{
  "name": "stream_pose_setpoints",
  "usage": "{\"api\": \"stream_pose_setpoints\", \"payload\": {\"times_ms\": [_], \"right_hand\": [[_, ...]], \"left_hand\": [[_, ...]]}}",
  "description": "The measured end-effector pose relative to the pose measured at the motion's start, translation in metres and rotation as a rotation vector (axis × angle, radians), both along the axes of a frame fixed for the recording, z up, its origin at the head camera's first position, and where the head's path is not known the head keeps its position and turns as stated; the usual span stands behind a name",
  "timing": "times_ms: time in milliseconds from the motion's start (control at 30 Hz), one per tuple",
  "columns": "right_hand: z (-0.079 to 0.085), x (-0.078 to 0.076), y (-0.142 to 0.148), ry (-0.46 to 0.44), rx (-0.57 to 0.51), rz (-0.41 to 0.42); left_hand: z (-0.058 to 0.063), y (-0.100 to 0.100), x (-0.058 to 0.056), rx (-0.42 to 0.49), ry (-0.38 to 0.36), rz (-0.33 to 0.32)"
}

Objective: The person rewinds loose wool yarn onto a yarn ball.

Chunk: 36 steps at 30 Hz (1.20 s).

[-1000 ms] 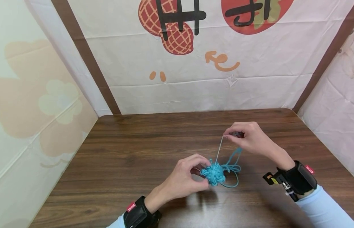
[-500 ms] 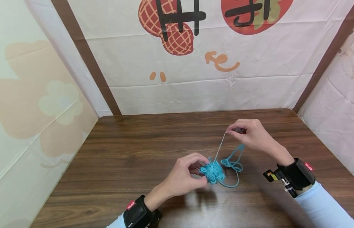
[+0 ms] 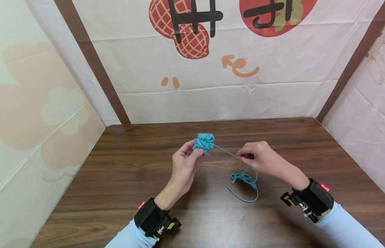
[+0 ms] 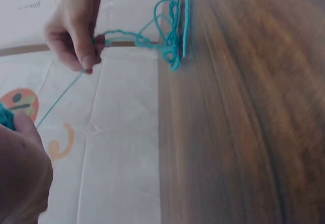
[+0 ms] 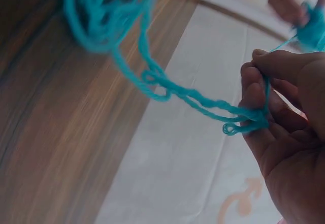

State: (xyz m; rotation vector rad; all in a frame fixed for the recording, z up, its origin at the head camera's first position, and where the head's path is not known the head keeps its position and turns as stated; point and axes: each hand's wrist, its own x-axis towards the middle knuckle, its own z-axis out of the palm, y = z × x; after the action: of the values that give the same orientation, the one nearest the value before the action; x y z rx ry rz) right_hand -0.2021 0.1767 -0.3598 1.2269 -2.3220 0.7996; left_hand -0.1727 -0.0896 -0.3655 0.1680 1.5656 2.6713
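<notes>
My left hand (image 3: pixel 183 167) grips a small ball of turquoise yarn (image 3: pixel 205 142) between thumb and fingers, raised above the table. A taut strand (image 3: pixel 224 150) runs from the ball to my right hand (image 3: pixel 263 159), where thumb and forefinger pinch it. In the right wrist view, more yarn (image 5: pixel 203 102) passes through the curled fingers and hangs down in twisted loops. Below that hand, a loose tangle of yarn (image 3: pixel 245 179) lies on the table, its tail end curving to the left. The left wrist view shows only part of the left hand (image 4: pixel 23 168) at its edge.
The brown wood-grain table (image 3: pixel 124 179) spreads under both hands. A white printed cloth (image 3: pixel 142 69) stands behind its far edge, with more cloth at the left and right. Each wrist wears a black camera band (image 3: pixel 314 198).
My left hand has lifted the yarn ball up and to the left, turning it. My right hand has come slightly down and left. The tail end now lies apart from the ball.
</notes>
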Motion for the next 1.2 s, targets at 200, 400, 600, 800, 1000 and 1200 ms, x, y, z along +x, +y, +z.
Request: {"api": "stream_pose_setpoints", "payload": {"times_ms": [200,400,600,800,1000,1200], "right_hand": [[0.007,0.021,-0.021,-0.005,0.042,0.09],[0.017,0.039,-0.032,-0.086,0.07,0.103],[0.03,0.048,-0.034,-0.088,0.084,0.099],[0.037,0.049,-0.032,-0.022,0.062,0.107],[0.04,0.045,-0.029,0.053,0.037,0.111],[0.041,0.037,-0.025,0.063,0.013,0.073]], "left_hand": [[-0.001,0.007,-0.008,-0.105,-0.017,0.192],[-0.007,0.01,-0.008,-0.386,0.097,0.286],[-0.015,0.01,-0.005,-0.666,0.283,0.294],[-0.019,0.01,0.0,-0.845,0.445,0.154],[-0.017,0.011,0.009,-0.942,0.532,-0.03],[-0.007,0.014,0.019,-0.963,0.536,-0.145]]}}
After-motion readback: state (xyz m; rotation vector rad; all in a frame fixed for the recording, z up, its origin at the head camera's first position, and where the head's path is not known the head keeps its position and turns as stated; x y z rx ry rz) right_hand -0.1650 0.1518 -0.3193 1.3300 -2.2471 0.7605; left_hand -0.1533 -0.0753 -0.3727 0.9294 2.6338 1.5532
